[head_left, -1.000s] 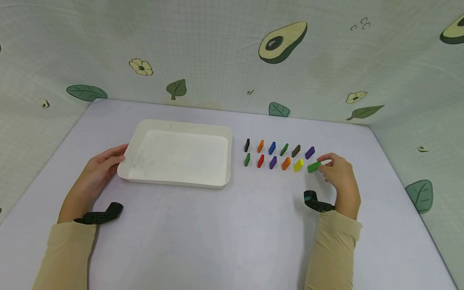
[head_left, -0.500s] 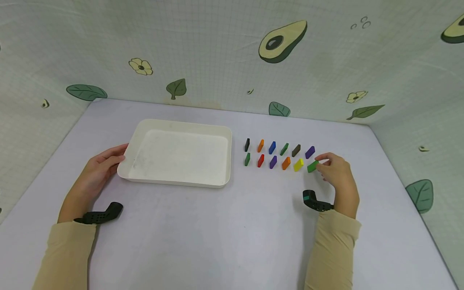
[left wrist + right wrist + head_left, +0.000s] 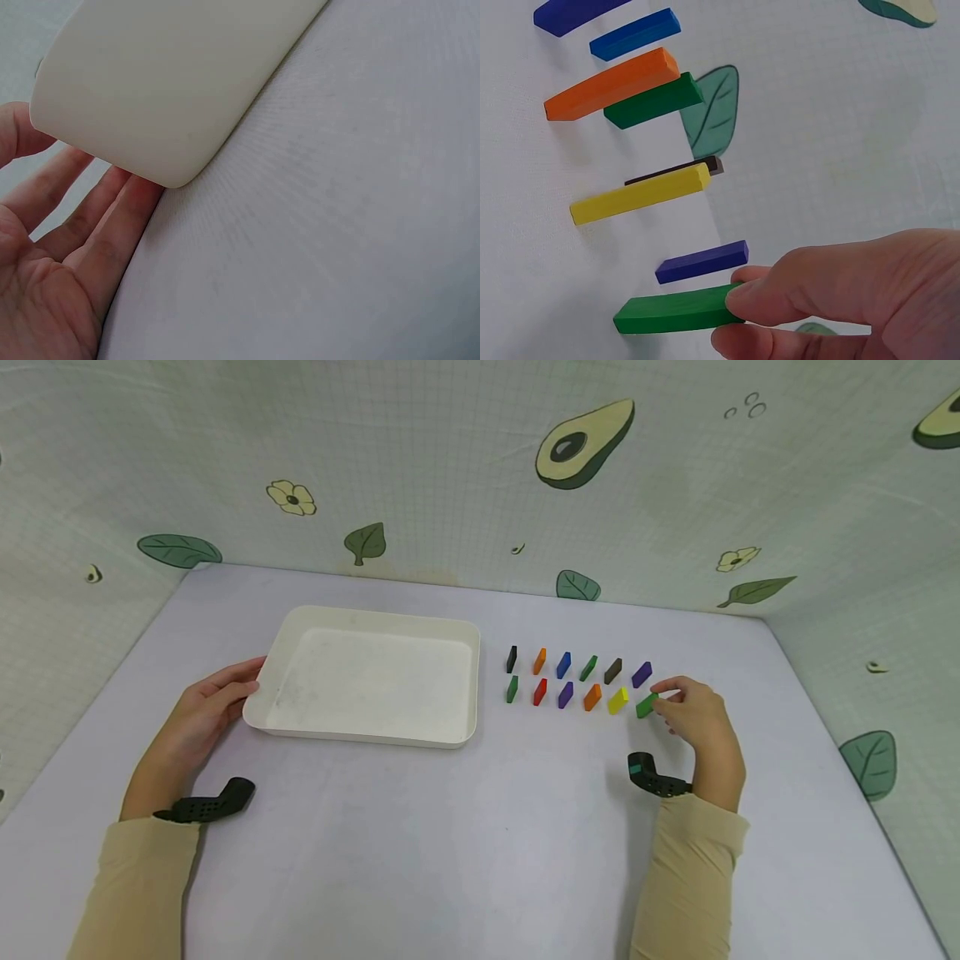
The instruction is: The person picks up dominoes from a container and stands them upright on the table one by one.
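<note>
My left hand (image 3: pixel 202 714) rests with fairly straight fingers against the left side of a shallow white tray (image 3: pixel 360 737). The left wrist view shows its fingers partly hidden behind the tray's corner (image 3: pixel 176 161). At the right end of the front row, my right hand (image 3: pixel 693 714) pinches the upper end of a green domino block (image 3: pixel 675 311) between thumb and fingers. This block stands upright at table level. Beside it in that row is a yellow block (image 3: pixel 618 700); a purple block (image 3: pixel 641 674) stands just behind it.
Two rows of upright coloured blocks stand right of the tray, among them black (image 3: pixel 512 659), red (image 3: pixel 540 692), orange (image 3: pixel 592 697), blue (image 3: pixel 563 665) and brown (image 3: pixel 612 671). A patterned cloth (image 3: pixel 450 468) rises behind the white table (image 3: pixel 450 852).
My right hand has shifted slightly left with the green block, which has turned a little more upright, then stays nearly still. The left hand and tray have not moved.
</note>
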{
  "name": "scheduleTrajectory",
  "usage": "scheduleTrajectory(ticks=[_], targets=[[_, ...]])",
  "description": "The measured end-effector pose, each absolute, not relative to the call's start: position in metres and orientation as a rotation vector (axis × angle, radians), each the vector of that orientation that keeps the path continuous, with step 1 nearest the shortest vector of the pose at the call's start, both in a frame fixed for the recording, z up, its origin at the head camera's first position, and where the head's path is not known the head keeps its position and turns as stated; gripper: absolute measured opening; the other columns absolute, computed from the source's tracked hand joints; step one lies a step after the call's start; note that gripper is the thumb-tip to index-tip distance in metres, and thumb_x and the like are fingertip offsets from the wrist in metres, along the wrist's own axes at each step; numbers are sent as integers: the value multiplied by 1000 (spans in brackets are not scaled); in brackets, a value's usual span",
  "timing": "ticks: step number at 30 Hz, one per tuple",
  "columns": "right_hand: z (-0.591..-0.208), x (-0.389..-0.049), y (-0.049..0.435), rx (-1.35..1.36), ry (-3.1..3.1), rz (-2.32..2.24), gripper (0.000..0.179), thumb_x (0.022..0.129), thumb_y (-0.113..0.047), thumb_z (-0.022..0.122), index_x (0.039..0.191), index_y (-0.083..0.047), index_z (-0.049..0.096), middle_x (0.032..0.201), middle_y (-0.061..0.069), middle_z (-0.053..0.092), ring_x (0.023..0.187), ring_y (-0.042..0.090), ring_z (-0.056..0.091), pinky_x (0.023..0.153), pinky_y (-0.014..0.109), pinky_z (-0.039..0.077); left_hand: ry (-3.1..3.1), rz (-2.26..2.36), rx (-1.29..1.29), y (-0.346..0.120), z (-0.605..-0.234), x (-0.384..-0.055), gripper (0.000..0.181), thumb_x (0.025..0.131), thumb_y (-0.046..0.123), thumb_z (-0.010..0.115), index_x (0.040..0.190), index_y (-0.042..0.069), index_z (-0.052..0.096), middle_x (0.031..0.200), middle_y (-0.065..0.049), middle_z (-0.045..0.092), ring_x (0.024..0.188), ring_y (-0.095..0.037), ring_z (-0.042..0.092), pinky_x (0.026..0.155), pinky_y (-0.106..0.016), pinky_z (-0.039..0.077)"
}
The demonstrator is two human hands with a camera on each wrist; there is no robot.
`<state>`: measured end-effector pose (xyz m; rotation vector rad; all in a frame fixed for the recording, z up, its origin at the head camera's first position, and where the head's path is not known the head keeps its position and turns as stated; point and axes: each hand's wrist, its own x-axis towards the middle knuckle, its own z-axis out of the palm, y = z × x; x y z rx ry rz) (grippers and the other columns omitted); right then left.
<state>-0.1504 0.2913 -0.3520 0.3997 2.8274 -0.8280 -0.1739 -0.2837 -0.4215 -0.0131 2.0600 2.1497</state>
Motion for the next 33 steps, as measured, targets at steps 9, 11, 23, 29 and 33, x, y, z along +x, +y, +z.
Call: scheduleTrajectory(ticks=[9, 11, 23, 29, 33], targets=[[-352, -151, 293, 379, 2808, -818, 38, 91, -18, 48, 125, 0, 49, 98, 19, 58, 75, 22, 57, 58, 23, 44, 2037, 2179, 16, -283, -422, -174, 49, 93, 19, 57, 139, 10, 43, 121, 16, 56, 103, 3, 57, 81, -8, 47], [-351, -150, 293, 372, 2801, -822, 39, 92, -19, 48, 126, 0, 48, 99, 20, 59, 77, 23, 57, 59, 24, 45, 2039, 2176, 16, -283, -421, -174, 49, 93, 19, 57, 139, 10, 44, 121, 17, 56, 103, 4, 57, 81, -8, 47], [-352, -150, 293, 357, 2799, -830, 38, 93, -18, 47, 126, 0, 49, 102, 23, 59, 81, 25, 57, 64, 28, 49, 2032, 2168, -3, -282, -421, -174, 51, 93, 20, 57, 140, 10, 42, 122, 16, 55, 103, 5, 56, 82, -8, 46], [-353, -150, 292, 366, 2802, -834, 37, 94, -16, 47, 126, 0, 48, 103, 23, 60, 83, 26, 56, 67, 30, 51, 2022, 2187, 7, -283, -421, -174, 50, 93, 18, 57, 139, 10, 43, 123, 15, 55, 104, 4, 56, 82, -8, 46], [-354, -151, 291, 393, 2801, -835, 37, 94, -17, 47, 127, -1, 48, 103, 22, 59, 84, 26, 55, 65, 27, 49, 1993, 2219, 37, -284, -422, -174, 46, 93, 14, 56, 138, 9, 45, 123, 13, 56, 104, 2, 56, 82, -9, 47]])
